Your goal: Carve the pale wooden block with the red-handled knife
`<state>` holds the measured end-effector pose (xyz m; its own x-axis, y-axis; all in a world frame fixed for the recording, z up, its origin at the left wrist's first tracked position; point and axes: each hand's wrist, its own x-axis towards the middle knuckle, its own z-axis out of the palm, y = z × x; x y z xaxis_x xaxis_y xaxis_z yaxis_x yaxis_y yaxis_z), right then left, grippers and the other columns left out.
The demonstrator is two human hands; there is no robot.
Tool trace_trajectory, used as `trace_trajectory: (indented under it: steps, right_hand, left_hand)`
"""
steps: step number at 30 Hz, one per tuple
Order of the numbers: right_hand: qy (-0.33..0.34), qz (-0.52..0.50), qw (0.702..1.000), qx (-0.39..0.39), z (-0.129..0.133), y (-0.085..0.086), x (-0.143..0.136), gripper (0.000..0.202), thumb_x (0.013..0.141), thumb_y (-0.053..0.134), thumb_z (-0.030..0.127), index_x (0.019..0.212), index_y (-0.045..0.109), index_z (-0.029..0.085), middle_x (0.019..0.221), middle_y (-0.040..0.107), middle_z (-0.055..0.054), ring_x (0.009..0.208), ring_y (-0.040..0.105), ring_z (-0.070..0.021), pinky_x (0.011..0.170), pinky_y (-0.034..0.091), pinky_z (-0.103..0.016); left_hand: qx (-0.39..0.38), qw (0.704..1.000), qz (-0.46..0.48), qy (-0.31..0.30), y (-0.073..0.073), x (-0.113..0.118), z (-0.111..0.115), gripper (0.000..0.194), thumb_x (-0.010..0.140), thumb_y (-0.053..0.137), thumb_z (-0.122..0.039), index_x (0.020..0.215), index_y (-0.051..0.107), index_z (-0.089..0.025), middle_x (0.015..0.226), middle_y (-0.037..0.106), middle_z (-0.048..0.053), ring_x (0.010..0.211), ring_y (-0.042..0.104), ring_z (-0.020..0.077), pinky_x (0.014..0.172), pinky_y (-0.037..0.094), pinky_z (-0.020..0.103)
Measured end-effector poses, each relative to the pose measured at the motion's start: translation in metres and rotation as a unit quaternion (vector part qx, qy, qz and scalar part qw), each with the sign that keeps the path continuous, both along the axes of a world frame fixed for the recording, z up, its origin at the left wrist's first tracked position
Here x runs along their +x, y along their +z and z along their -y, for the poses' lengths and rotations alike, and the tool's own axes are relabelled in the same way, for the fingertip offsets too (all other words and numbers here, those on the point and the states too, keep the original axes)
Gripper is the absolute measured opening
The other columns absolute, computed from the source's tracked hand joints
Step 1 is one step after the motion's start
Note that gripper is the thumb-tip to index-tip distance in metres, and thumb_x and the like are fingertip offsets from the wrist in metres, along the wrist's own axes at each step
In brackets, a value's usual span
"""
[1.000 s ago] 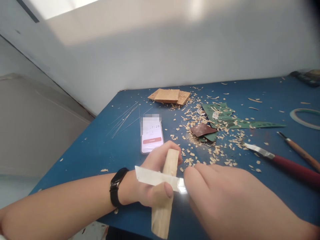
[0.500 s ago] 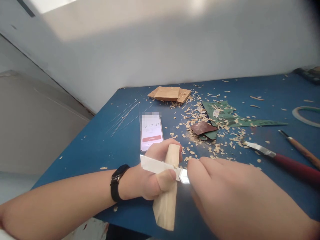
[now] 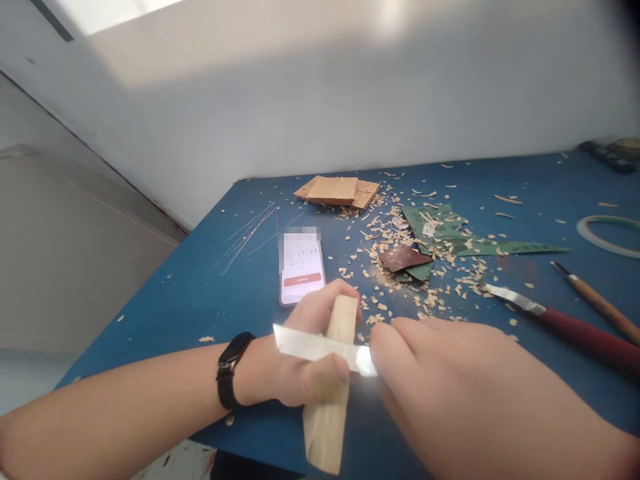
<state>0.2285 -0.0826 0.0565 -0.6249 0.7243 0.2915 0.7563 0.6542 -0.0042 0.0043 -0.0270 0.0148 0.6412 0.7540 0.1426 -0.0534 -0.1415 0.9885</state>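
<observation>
A pale strip of wood (image 3: 326, 430) stands upright and slightly tilted over the near edge of the table. My left hand (image 3: 305, 383) is wrapped round its middle, with the thumb across the front. In my right hand (image 3: 440, 387) is a utility knife (image 3: 315, 348), its handle hidden by the closed fingers. The bright blade points left and lies across the wood just above my left thumb. Whether the edge is biting into the wood I cannot tell.
On the blue table (image 3: 175, 313) are a phone (image 3: 303, 273), thin wires (image 3: 245, 237), wooden boards (image 3: 335, 191), sandpaper (image 3: 404, 257), green sheets (image 3: 440, 223) and scattered shavings (image 3: 390, 233). To the right lie a red-handled knife (image 3: 575, 330), a wooden-handled tool (image 3: 600, 303) and a tape roll (image 3: 607, 237).
The knife blade has shifted slightly left and down, and now lies flatter across the wood. Both hands and the wood sit a little lower in view. The grips are the same.
</observation>
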Motion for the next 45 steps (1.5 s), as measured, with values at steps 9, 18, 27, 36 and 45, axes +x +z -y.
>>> trace_trajectory:
  steps: [9,18,27,36,45]
  right_hand:
    - [0.039,-0.042,0.997,0.058,-0.002,0.003,0.004,0.025,0.061,0.058,0.011,0.07,0.052,0.034,0.059,0.059,0.002,0.04,0.054,-0.0225,0.039,0.037,-0.043]
    - [0.013,-0.036,0.999,0.019,0.002,-0.003,0.005,0.025,0.067,0.057,0.009,0.073,0.056,0.033,0.06,0.06,0.001,0.044,0.058,-0.0246,0.04,0.037,-0.043]
    - [-0.009,-0.026,0.999,0.026,0.005,0.0,0.003,0.023,0.076,0.058,0.009,0.082,0.061,0.031,0.067,0.061,0.0,0.05,0.061,-0.0251,0.043,0.041,-0.041]
    - [-0.02,-0.013,0.999,0.041,0.009,0.003,0.002,0.018,0.068,0.062,0.014,0.078,0.064,0.029,0.063,0.061,-0.001,0.047,0.06,-0.0236,0.04,0.039,-0.037]
    - [-0.066,0.044,0.997,-0.019,0.002,0.002,-0.008,0.018,0.081,0.064,0.011,0.087,0.066,0.028,0.072,0.066,-0.002,0.055,0.067,-0.0259,0.044,0.041,-0.034]
  left_hand:
    - [0.107,0.993,-0.028,-0.052,0.002,-0.002,-0.01,0.056,0.084,0.081,-0.063,0.116,0.061,-0.023,0.076,0.053,-0.004,0.062,0.039,0.0143,0.06,0.03,0.033]
    - [0.132,0.991,-0.036,-0.01,0.003,0.002,-0.008,0.053,0.091,0.077,-0.066,0.113,0.063,-0.02,0.078,0.053,-0.003,0.064,0.041,0.0134,0.06,0.034,0.031]
    - [0.072,0.996,-0.045,-0.013,0.012,0.003,-0.008,0.049,0.092,0.077,-0.063,0.109,0.062,-0.02,0.079,0.056,-0.002,0.066,0.046,0.0137,0.06,0.037,0.029]
    - [-0.002,1.0,-0.011,-0.017,0.004,0.002,-0.004,0.046,0.092,0.081,-0.059,0.107,0.062,-0.02,0.081,0.057,-0.002,0.066,0.048,0.0138,0.059,0.039,0.027]
    - [-0.015,1.0,0.002,0.019,-0.005,0.001,-0.001,0.046,0.106,0.061,-0.067,0.103,0.061,-0.021,0.076,0.06,0.0,0.062,0.048,0.0143,0.058,0.035,0.029]
